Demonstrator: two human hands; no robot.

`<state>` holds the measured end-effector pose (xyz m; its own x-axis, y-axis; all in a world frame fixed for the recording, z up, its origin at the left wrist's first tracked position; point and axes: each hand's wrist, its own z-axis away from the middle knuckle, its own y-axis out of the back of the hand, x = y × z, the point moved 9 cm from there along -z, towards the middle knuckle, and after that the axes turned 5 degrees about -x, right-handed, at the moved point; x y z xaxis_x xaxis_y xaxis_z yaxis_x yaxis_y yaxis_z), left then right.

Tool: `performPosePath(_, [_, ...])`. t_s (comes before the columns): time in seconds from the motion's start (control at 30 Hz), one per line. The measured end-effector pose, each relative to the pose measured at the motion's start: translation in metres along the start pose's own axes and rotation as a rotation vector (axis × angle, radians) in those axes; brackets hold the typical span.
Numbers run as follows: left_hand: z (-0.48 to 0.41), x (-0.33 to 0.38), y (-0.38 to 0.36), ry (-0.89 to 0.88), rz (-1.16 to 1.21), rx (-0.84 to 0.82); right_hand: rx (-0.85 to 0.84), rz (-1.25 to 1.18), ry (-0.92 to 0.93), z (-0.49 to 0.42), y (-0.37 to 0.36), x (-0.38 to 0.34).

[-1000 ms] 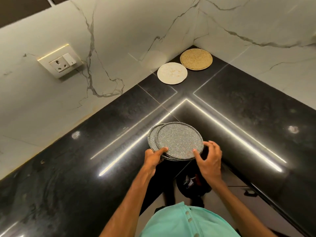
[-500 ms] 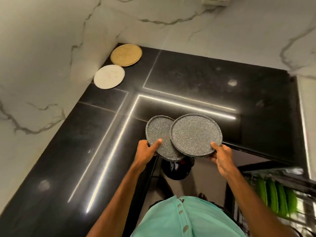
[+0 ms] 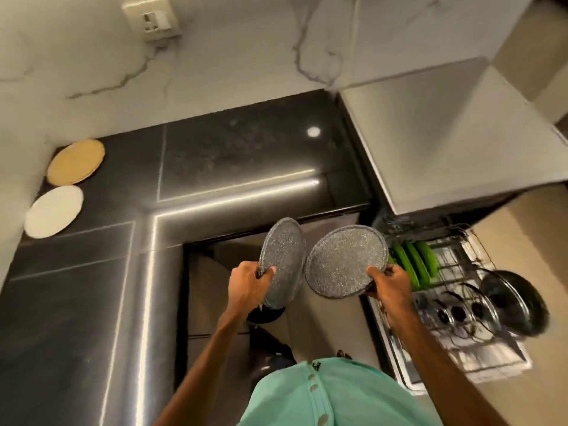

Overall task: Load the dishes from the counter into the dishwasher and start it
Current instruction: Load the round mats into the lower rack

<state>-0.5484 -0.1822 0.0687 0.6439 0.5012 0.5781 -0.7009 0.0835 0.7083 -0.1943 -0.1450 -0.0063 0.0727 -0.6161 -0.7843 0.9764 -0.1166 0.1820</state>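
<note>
I hold two grey speckled plates in the air in front of the counter edge. My left hand (image 3: 247, 282) grips the left grey plate (image 3: 282, 256) by its lower rim, tilted edge-on. My right hand (image 3: 388, 285) grips the right grey plate (image 3: 345, 261) by its lower right rim, its face turned up. To the right, the pulled-out dishwasher rack (image 3: 491, 358) holds green plates (image 3: 415, 262), glass lids (image 3: 461, 309) and a dark pan (image 3: 513, 305). A white plate (image 3: 53, 210) and a tan plate (image 3: 75, 161) lie on the black counter (image 3: 92, 302) at the far left.
A marble wall with a socket (image 3: 152, 18) runs behind the counter. A pale cabinet block (image 3: 445, 142) stands above the dishwasher at the right. Floor shows below, between the counter and the rack.
The two grey plates have left the counter and been drawn apart, one in each hand. The view has swung right, bringing the dishwasher rack fully into sight.
</note>
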Motion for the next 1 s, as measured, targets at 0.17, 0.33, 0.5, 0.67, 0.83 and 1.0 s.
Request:
performPosePath(0.17, [0.014, 0.074, -0.091, -0.045, -0.084, -0.151, 0.163, -0.087, -0.085, 0.010, 0.108, 0.025])
performPosePath(0.33, [0.014, 0.154, -0.163, -0.114, -0.130, -0.266, 0.299, -0.225, -0.140, 0.008, 0.179, 0.050])
performPosePath(0.5, [-0.001, 0.212, -0.217, -0.197, -0.209, -0.366, 0.379, -0.338, -0.141, 0.002, 0.212, 0.059])
performPosePath(0.67, [-0.024, 0.261, -0.277, -0.290, -0.404, -0.512, 0.462, -0.353, -0.198, -0.019, 0.240, 0.067])
performPosePath(0.83, [-0.057, 0.320, -0.344, -0.469, -0.548, -0.573, 0.516, -0.285, -0.222, -0.062, 0.268, 0.063])
performPosePath(1.0, [-0.086, 0.372, -0.413, -0.626, -0.701, -0.632, 0.618, -0.131, -0.234, -0.115, 0.297, 0.058])
